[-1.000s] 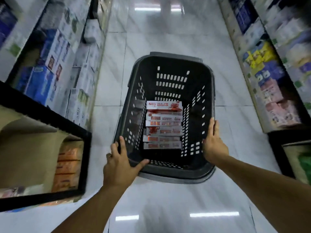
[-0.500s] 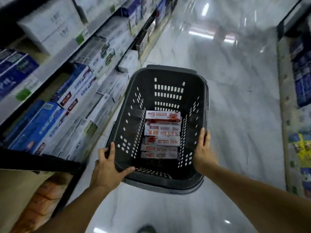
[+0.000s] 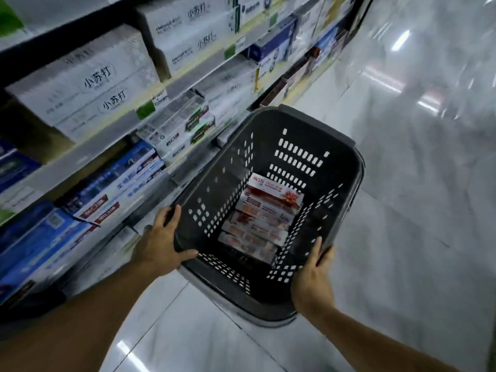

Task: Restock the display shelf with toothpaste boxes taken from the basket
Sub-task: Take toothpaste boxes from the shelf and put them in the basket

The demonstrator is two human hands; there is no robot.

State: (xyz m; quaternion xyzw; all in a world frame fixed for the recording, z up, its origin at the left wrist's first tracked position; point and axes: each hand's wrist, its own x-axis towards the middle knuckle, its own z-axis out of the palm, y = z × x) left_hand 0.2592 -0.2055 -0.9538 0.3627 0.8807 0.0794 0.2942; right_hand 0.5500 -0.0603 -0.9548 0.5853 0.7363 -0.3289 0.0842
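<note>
- The dark grey plastic basket (image 3: 214,189) is held off the glossy marble-tile floor (image 3: 402,237), tilted, its left side close beside the display shelf (image 3: 88,157). I cannot tell whether the 2 touch.
- The left hand (image 3: 161,245) is clamped on the basket's near-left corner, thumb lying along the inside of the rim and fingers wrapped over the outside.
- The right hand (image 3: 312,280) is clamped on the near-right rim, thumb inside the wall and fingers outside.
- The red-and-white toothpaste boxes (image 3: 265,210) lie flat at the bottom of the basket, stacked in an overlapping row running from the near end to the far end. Blur hides their exact count.
- On the shelf, an upper tier carries large white cartons printed 小苏打 (image 3: 88,84).
- Below them sit white-and-green toothpaste boxes (image 3: 185,127), just beside the basket's far-left rim.
- The lower tiers hold blue boxes (image 3: 40,237) with red labels, packed edge to edge right next to the left forearm.
- The shelf front is filled with stock along the whole stretch in view, and further packs run on down the aisle, blurred.
</note>
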